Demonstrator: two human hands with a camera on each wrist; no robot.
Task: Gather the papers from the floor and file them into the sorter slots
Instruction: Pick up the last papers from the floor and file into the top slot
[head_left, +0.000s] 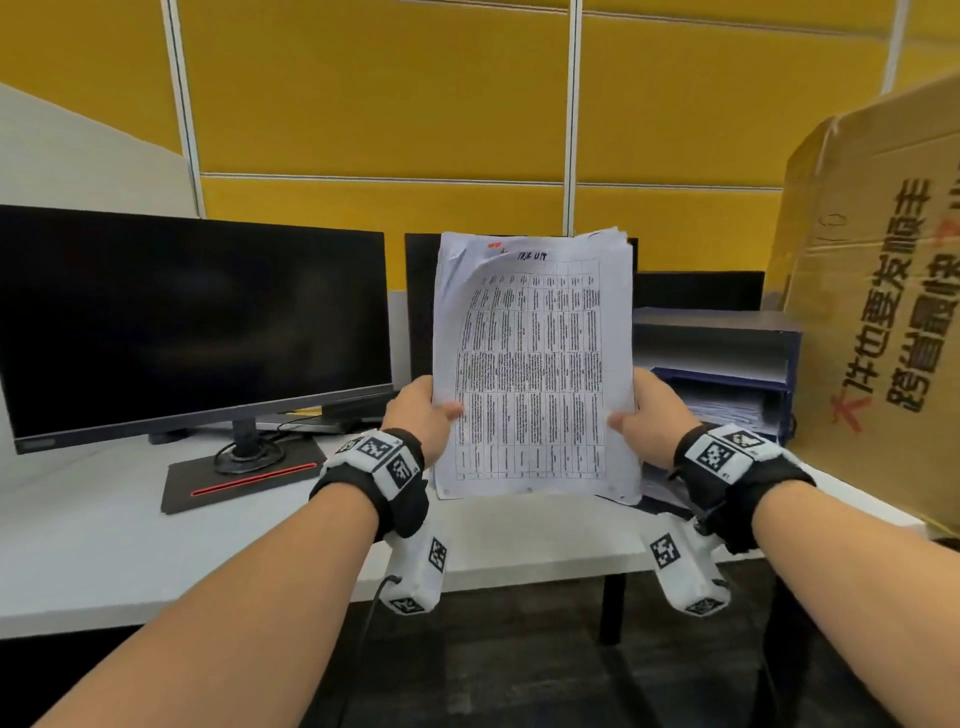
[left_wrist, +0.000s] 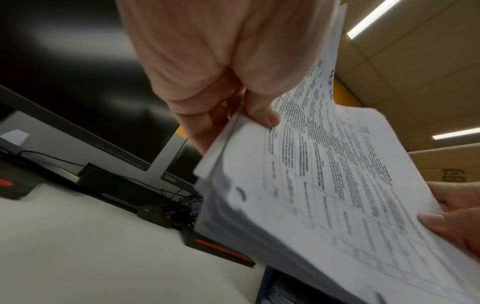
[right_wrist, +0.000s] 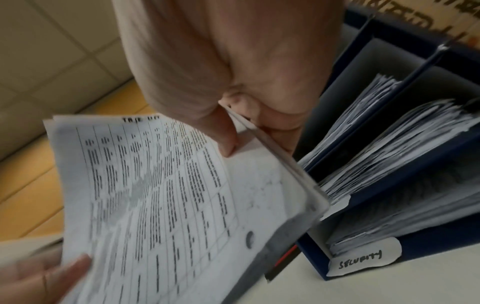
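Observation:
I hold a thick stack of printed papers (head_left: 532, 364) upright over the white desk (head_left: 104, 540), its top sheet a table of small text. My left hand (head_left: 423, 410) grips the stack's left edge, thumb on the front. My right hand (head_left: 641, 415) grips the right edge the same way. In the wrist views the stack (left_wrist: 324, 195) (right_wrist: 166, 195) is pinched between thumb and fingers of the left hand (left_wrist: 233, 98) and the right hand (right_wrist: 233, 115). The blue sorter (head_left: 727, 374) stands just right of the stack, its slots (right_wrist: 389, 164) stuffed with papers; one label (right_wrist: 363, 259) reads "SECURITY".
A black monitor (head_left: 192, 322) stands on the desk at left, with a black base with a red stripe (head_left: 244, 480) below it. A second dark screen (head_left: 418, 301) is behind the papers. A large cardboard box (head_left: 878, 312) crowds the desk's right end. Yellow partition panels (head_left: 384, 93) close the back.

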